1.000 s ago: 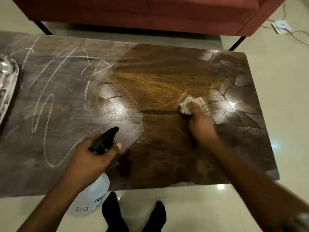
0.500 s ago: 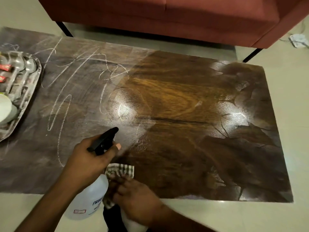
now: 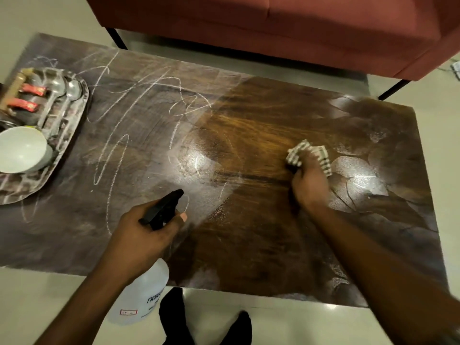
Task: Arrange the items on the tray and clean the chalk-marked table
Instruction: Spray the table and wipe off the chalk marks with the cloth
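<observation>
A: Where is the right hand (image 3: 310,184)?

B: It is stretched out over the right half of the dark wooden tabletop (image 3: 261,232), forearm running back to the near right corner, palm down. Its fingers are curled tight around a bunched checked cloth (image 3: 307,155), pressing it onto the wood. The cloth pokes out past the knuckles towards the far edge.

A: And the left hand (image 3: 139,241)?

B: It hovers above the near edge, left of the middle, wrist bent slightly. The fingers are wrapped closed around the neck of a translucent white plastic spray bottle (image 3: 140,298) with a black trigger head (image 3: 163,209). The nozzle points across the tabletop towards the far edge, and one fingertip shows beside the trigger. The bottle's body hangs below the hand, past the near edge, over the pale floor (image 3: 49,295).

A: What of the marks?

B: White chalk scribbles (image 3: 117,150) loop across the left half of the tabletop. The middle looks browner and glossier, with a bright glare patch. Towards the right edge, pale filmy patches lie just beside the cloth.

A: The tray?

B: A silvery metal tray (image 3: 72,125) sits at the left edge. On it lie two metal spoons (image 3: 63,92), two red packets (image 3: 29,97) and a white bowl (image 3: 23,149) at its near end. A red sofa (image 3: 298,28) stands beyond the far edge.
</observation>
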